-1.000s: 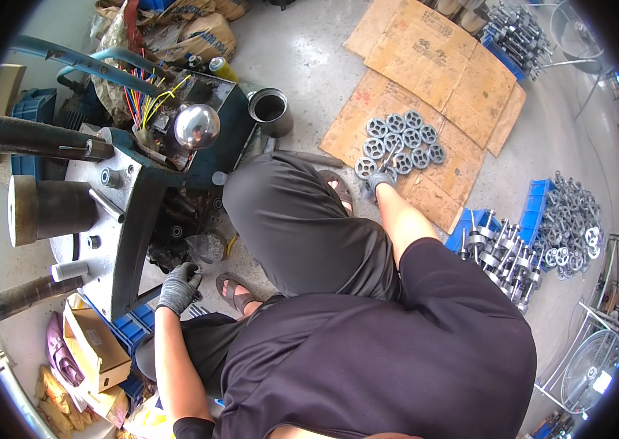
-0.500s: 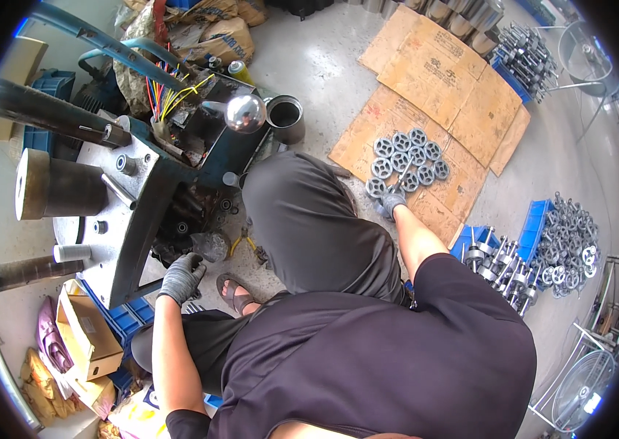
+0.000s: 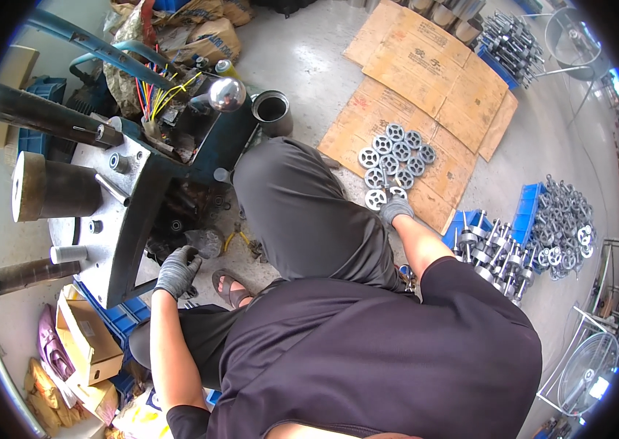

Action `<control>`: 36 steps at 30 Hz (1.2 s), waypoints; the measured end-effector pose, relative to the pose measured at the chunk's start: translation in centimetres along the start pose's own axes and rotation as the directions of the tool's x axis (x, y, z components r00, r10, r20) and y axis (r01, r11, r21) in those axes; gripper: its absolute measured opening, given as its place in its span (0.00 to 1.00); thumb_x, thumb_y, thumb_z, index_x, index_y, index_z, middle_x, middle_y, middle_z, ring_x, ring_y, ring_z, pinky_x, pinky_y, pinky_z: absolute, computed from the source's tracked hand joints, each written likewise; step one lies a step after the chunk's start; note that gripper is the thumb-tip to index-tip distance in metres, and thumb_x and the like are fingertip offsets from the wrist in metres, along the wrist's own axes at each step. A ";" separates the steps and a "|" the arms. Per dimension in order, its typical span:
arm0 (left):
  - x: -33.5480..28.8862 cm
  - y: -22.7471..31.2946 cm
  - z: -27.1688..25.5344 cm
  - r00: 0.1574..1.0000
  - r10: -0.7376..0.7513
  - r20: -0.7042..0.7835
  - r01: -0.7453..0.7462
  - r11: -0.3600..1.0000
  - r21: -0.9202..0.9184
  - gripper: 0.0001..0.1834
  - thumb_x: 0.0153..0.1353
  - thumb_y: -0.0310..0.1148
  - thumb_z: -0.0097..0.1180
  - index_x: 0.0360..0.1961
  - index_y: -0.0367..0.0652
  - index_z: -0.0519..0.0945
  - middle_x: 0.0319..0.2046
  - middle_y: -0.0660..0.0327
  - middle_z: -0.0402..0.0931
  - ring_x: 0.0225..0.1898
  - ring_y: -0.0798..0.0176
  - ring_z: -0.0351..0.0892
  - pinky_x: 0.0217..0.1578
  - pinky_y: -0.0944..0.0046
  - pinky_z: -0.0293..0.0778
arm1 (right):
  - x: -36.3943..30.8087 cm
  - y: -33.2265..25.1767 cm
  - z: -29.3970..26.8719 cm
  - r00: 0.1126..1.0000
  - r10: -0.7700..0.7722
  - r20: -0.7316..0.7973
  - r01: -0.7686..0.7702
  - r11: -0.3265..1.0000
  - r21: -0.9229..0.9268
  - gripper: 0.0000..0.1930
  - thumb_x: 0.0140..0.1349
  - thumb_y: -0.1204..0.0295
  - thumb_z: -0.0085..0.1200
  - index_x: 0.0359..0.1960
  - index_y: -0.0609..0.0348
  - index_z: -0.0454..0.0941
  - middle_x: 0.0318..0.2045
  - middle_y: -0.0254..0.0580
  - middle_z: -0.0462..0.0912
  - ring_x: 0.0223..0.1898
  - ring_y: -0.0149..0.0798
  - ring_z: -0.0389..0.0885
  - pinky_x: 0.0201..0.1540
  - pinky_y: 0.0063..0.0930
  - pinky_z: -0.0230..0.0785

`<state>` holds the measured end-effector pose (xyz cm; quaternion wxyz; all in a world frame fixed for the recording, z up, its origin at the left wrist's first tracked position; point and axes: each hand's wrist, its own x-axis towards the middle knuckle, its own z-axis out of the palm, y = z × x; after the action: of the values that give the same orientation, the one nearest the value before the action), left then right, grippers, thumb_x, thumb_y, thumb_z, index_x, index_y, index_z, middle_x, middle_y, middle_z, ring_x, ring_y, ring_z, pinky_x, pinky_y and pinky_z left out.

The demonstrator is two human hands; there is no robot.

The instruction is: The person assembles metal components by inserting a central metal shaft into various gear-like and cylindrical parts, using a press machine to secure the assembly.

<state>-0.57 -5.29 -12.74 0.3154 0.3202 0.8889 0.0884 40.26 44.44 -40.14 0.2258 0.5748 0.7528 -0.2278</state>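
Observation:
My right hand (image 3: 397, 210), in a grey glove, is at the near edge of a cluster of spoked metal wheels (image 3: 401, 151) laid flat on cardboard. Its fingers are closed around what looks like a thin metal rod (image 3: 385, 178) that points away over the wheels. The nearest wheel (image 3: 375, 199) lies right beside the fingertips. My left hand (image 3: 178, 271), also gloved, hangs by the lower edge of the machine's metal plate (image 3: 122, 241), its fingers curled together. Whatever the left fingers may hold is hidden. A clear plastic bag (image 3: 205, 242) lies just beyond it.
Flattened cardboard (image 3: 426, 62) covers the floor ahead. Blue crates (image 3: 527, 208) with shafts and more wheels stand at the right. A dark metal cylinder (image 3: 272, 112) and a lever's shiny ball (image 3: 227, 94) are beside the machine. Yellow-handled pliers (image 3: 235, 240) lie near my foot.
The rod at my right hand has swung from slanting right to pointing nearly straight away. My left fingers have curled slightly upward. The whole view has shifted a little.

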 end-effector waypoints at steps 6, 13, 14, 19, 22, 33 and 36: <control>0.0 0.3 -0.2 0.999 0.032 -0.026 -0.031 0.999 0.027 0.18 0.68 0.39 0.62 0.53 0.38 0.83 0.49 0.42 0.84 0.52 0.37 0.83 0.54 0.46 0.79 | -0.1 0.1 -2.1 0.954 -0.291 0.069 0.299 0.937 -0.181 0.50 0.64 0.52 0.59 0.84 0.51 0.49 0.82 0.54 0.55 0.82 0.51 0.55 0.81 0.38 0.51; -0.2 0.0 0.1 0.999 0.043 -0.021 -0.042 0.999 0.019 0.18 0.67 0.37 0.63 0.53 0.38 0.83 0.48 0.42 0.84 0.51 0.37 0.84 0.53 0.47 0.79 | 0.1 0.7 -1.9 0.958 -0.221 0.186 0.254 0.950 -0.181 0.48 0.68 0.43 0.53 0.83 0.56 0.54 0.82 0.54 0.55 0.83 0.51 0.50 0.83 0.39 0.44; 0.1 0.0 0.2 0.998 0.055 -0.031 -0.054 0.998 0.015 0.18 0.67 0.37 0.63 0.53 0.38 0.83 0.48 0.42 0.84 0.51 0.37 0.84 0.53 0.47 0.79 | -0.2 1.4 -0.1 0.971 -0.231 0.059 0.238 0.954 -0.180 0.48 0.68 0.42 0.52 0.83 0.56 0.53 0.82 0.56 0.54 0.83 0.53 0.49 0.83 0.40 0.42; -1.3 -0.4 -0.3 1.000 0.007 -0.029 -0.007 1.000 -0.003 0.18 0.67 0.37 0.63 0.53 0.37 0.83 0.48 0.42 0.84 0.51 0.38 0.84 0.53 0.48 0.79 | -2.5 -2.9 1.0 0.925 -0.375 0.064 0.309 0.642 -0.702 0.26 0.75 0.59 0.46 0.66 0.61 0.79 0.66 0.55 0.78 0.65 0.56 0.78 0.68 0.45 0.67; -0.5 0.4 -0.2 1.000 0.002 0.002 -0.002 1.000 -0.018 0.18 0.67 0.37 0.63 0.53 0.38 0.83 0.48 0.42 0.85 0.51 0.38 0.84 0.53 0.48 0.79 | -2.5 0.2 2.3 0.847 -0.518 -0.121 0.275 0.621 -0.734 0.24 0.75 0.58 0.42 0.58 0.60 0.85 0.54 0.53 0.87 0.60 0.52 0.80 0.65 0.44 0.64; -0.9 0.2 -0.3 0.999 0.035 -0.026 -0.035 0.999 0.009 0.19 0.67 0.38 0.63 0.54 0.38 0.83 0.48 0.42 0.84 0.51 0.38 0.84 0.53 0.47 0.79 | -6.4 -0.2 0.7 0.887 -0.413 -0.209 0.348 0.893 -0.286 0.21 0.70 0.58 0.55 0.58 0.52 0.86 0.66 0.56 0.79 0.60 0.57 0.82 0.62 0.49 0.74; -0.5 0.0 -0.2 0.999 0.049 -0.022 -0.049 0.999 0.010 0.19 0.67 0.38 0.63 0.54 0.38 0.83 0.48 0.42 0.84 0.51 0.38 0.84 0.54 0.47 0.79 | -6.7 0.5 -0.1 0.908 -0.398 -0.132 0.373 0.911 -0.176 0.21 0.62 0.70 0.62 0.58 0.51 0.86 0.66 0.51 0.77 0.61 0.57 0.80 0.63 0.47 0.74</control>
<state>-0.41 -5.65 -12.32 0.3016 0.3424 0.8847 0.0957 42.34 39.50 -36.05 0.1552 0.4131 0.8823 -0.1636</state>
